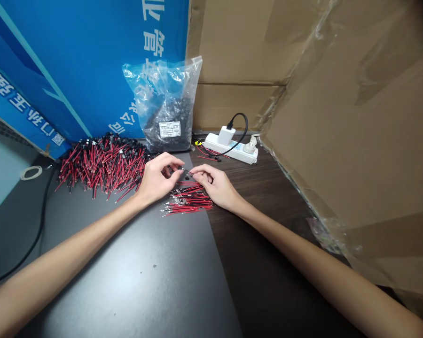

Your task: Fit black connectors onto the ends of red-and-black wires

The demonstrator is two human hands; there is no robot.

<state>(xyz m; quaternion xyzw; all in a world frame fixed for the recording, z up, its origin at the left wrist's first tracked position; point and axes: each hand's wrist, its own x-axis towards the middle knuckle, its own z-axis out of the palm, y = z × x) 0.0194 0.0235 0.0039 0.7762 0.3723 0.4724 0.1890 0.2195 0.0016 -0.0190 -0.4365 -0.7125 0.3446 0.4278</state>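
Between my two hands stretches a thin dark wire lead (186, 171). My right hand (218, 187) pinches one end of it between thumb and forefinger. The fingertips of my left hand (158, 177) close around a small black piece at the lead's other end; its exact shape is hidden. Just below my hands lies a bundle of short red and black wire leads (188, 199) with silvery tips, side by side on the table. Beyond my left wrist spreads a large tangled heap of red and black wire leads (102, 164), several showing black or white ends.
A clear plastic bag (171, 110) of small black parts leans at the back against a blue printed panel (91, 61). Right of it sits a white power strip (238, 149) with a charger. Cardboard (356, 141) walls the right side. A black cable (44, 220) runs along the left.
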